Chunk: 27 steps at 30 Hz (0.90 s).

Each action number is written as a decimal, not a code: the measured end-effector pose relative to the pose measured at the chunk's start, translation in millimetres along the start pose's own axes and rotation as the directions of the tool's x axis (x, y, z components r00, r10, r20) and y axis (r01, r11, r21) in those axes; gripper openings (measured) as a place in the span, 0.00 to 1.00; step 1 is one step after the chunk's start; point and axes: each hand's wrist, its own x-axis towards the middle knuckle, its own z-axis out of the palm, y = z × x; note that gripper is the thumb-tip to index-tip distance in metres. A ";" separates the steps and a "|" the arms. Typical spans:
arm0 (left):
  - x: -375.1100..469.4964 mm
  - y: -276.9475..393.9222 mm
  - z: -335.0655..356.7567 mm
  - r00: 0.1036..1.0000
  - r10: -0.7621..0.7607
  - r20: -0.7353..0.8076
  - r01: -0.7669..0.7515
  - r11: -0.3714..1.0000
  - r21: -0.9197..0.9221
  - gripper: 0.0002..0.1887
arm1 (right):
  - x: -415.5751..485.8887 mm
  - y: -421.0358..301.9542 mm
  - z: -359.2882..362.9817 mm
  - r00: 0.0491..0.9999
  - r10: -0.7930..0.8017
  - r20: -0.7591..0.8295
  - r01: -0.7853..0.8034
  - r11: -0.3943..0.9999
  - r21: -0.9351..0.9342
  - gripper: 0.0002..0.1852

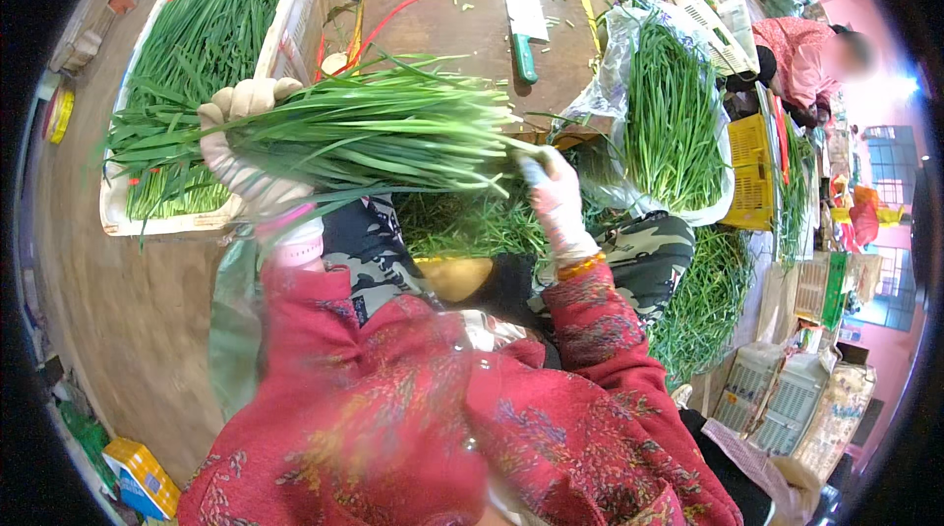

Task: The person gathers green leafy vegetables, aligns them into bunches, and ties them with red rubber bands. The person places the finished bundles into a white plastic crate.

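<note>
My left hand point(251, 135), in a pale glove, grips a thick bunch of green garlic chives point(383, 120) near the leafy end. The bunch lies level above my lap, its pale stalk ends pointing right. At those ends is my right hand point(557, 194), gloved too and slightly blurred, with thumb and fingers closed on one stalk point(520, 145) that sticks out. Beyond the bunch, a cleaver point(525, 28) with a green handle rests on a wooden board point(435, 24) among cut stalk bits. A red strip point(405, 6) curves over the board's left part.
A white crate point(276, 39) of chive bundles tied in red stands left. On the right are loose chives point(667, 113) in a plastic-lined container, then a yellow crate point(748, 172). Leaf scraps point(472, 224) lie below my hands. Another person point(796, 61) bends at the far right.
</note>
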 end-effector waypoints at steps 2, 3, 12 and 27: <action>-0.7 2.8 0.2 1.000 0.021 0.016 -0.021 1.000 0.023 0.16 | 1.2 7.8 -43.0 0.996 0.027 0.086 0.031 0.790 -0.613 0.13; 0.3 2.7 1.2 0.999 0.028 0.028 -0.029 0.999 0.033 0.16 | 0.4 7.7 -57.9 0.983 -0.003 0.182 0.152 0.563 -0.812 0.13; -0.4 -19.9 23.5 0.965 -0.057 0.255 0.029 0.993 0.111 0.16 | 39.2 -91.8 -29.4 0.854 -0.488 0.183 0.502 0.864 -0.041 0.20; -2.8 -25.1 35.3 0.871 -0.206 0.447 0.131 0.972 0.193 0.16 | 0.3 -43.8 -82.7 0.985 -0.174 -0.015 0.172 0.981 -0.087 0.06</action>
